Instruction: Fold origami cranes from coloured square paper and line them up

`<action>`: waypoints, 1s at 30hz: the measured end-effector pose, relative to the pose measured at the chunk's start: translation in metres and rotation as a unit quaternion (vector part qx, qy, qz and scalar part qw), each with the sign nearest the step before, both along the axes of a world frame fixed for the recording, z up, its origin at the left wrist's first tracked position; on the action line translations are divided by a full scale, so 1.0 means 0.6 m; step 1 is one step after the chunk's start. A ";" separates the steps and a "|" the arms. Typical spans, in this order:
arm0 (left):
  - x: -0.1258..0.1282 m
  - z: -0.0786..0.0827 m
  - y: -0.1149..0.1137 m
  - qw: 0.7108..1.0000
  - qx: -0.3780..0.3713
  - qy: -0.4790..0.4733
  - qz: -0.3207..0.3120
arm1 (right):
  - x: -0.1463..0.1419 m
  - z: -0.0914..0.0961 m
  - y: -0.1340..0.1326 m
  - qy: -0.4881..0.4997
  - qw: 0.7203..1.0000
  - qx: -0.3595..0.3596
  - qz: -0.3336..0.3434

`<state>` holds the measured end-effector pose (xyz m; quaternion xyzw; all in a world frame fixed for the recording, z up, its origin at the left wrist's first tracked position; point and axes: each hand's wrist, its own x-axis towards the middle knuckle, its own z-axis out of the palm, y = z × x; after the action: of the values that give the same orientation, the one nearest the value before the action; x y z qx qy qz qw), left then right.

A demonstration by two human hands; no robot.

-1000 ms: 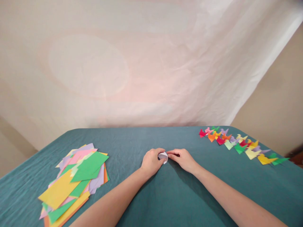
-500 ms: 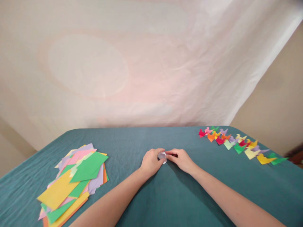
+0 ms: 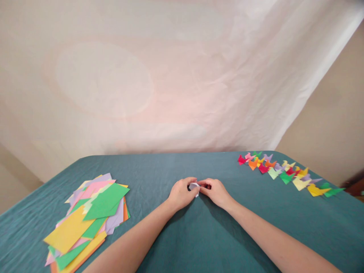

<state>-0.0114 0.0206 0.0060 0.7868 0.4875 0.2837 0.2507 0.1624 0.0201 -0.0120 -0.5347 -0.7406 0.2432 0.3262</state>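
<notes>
At the middle of the table [image 3: 182,242], in the head view, a small pale paper [image 3: 194,186] sits between the hands. The left hand [image 3: 182,194] holds it between curved thumb and fingers, slightly apart; the right hand [image 3: 214,192] has nearly joined fingertips at its edge (I can't say whether they grip it). Uneven pressure could crease it crookedly; a loose left hold might drop it.

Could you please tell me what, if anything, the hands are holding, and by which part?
The left hand holds a small piece of pale paper from its left side; the right hand pinches its right edge.
</notes>
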 end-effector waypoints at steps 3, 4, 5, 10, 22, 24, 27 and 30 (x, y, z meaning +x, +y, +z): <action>0.002 -0.003 0.003 1.000 -0.002 -0.018 0.010 | -0.002 -0.001 0.000 -0.001 1.000 0.001 -0.007; 0.002 -0.005 0.004 1.000 -0.001 -0.022 0.015 | -0.002 0.000 0.000 -0.001 1.000 0.002 -0.009; 0.002 -0.006 0.005 1.000 -0.001 -0.025 0.017 | -0.003 0.000 -0.001 0.000 1.000 0.002 -0.011; -0.002 -0.010 0.008 0.999 -0.002 -0.034 -0.002 | -0.002 0.002 -0.003 0.007 1.000 0.003 -0.005; -0.011 0.001 0.011 0.999 0.001 -0.016 -0.046 | 0.001 0.006 -0.007 -0.015 1.000 0.020 0.011; -0.012 0.002 0.011 0.999 -0.001 -0.010 -0.045 | 0.002 0.006 -0.007 -0.015 1.000 0.022 0.013; -0.011 0.004 0.011 0.999 0.001 -0.006 -0.048 | 0.002 0.007 -0.008 -0.015 1.000 0.021 0.018; -0.010 0.006 0.011 0.999 -0.005 0.002 -0.046 | 0.002 0.008 -0.008 -0.020 0.999 0.018 0.018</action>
<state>-0.0175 0.0272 0.0095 0.8077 0.4529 0.2675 0.2665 0.1637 0.0154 -0.0073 -0.5201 -0.7610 0.2243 0.3164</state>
